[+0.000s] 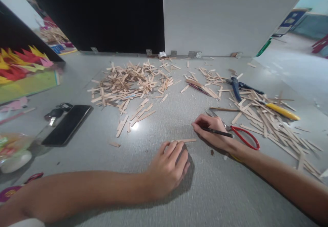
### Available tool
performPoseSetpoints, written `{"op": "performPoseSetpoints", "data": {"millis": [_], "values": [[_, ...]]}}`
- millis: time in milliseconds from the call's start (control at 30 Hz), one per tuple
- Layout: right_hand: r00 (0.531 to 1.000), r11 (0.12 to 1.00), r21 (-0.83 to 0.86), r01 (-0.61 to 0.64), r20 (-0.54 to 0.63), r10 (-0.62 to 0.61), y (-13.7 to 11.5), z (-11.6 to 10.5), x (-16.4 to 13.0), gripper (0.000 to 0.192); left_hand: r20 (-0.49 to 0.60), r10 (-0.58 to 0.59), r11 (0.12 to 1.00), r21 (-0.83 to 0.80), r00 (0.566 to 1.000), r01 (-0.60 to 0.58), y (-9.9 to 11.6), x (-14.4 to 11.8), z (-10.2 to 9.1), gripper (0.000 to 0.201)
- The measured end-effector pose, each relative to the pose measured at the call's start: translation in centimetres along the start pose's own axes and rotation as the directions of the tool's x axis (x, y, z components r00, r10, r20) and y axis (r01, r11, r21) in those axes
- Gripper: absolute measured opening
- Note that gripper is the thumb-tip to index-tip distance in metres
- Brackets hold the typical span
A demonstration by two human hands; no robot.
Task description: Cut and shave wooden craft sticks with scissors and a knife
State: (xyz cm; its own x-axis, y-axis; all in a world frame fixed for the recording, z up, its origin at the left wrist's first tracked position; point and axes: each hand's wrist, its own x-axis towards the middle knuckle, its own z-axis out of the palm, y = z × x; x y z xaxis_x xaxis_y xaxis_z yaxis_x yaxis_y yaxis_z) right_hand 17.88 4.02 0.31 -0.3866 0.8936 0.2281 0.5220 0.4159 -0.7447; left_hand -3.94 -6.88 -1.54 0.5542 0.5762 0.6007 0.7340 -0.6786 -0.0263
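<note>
My left hand rests on the grey table with its fingers curled, the thumb and index finger at the near end of a flat wooden craft stick. That stick lies on the tabletop and points right, toward my right hand. The right hand is closed around a slim black pen, its rear end slanting back over the hand. Its tip is hidden by the fingers. Just behind the right wrist lie red-handled scissors, partly covered by the hand.
A heap of craft sticks lies at the back left, another pile at the right with dark blue-handled pliers and a yellow-handled tool. A phone and keys lie left. A black-and-white board stands behind.
</note>
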Motion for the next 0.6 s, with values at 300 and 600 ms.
{"op": "performPoseSetpoints", "data": {"millis": [300, 600], "values": [[0.905, 0.906, 0.317, -0.279, 0.401, 0.139, -2.5, 0.1, -0.6, 0.041, 0.043, 0.046, 0.999, -0.026, 0.998, -0.045, 0.2, -0.4, 0.2, 0.04], [0.931, 0.929, 0.282, -0.241, 0.337, 0.14, -2.6, 1.4, -0.7, 0.054, 0.035, 0.068, 0.997, -0.04, 0.997, -0.067, 0.3, -0.3, 0.3, 0.039]]}}
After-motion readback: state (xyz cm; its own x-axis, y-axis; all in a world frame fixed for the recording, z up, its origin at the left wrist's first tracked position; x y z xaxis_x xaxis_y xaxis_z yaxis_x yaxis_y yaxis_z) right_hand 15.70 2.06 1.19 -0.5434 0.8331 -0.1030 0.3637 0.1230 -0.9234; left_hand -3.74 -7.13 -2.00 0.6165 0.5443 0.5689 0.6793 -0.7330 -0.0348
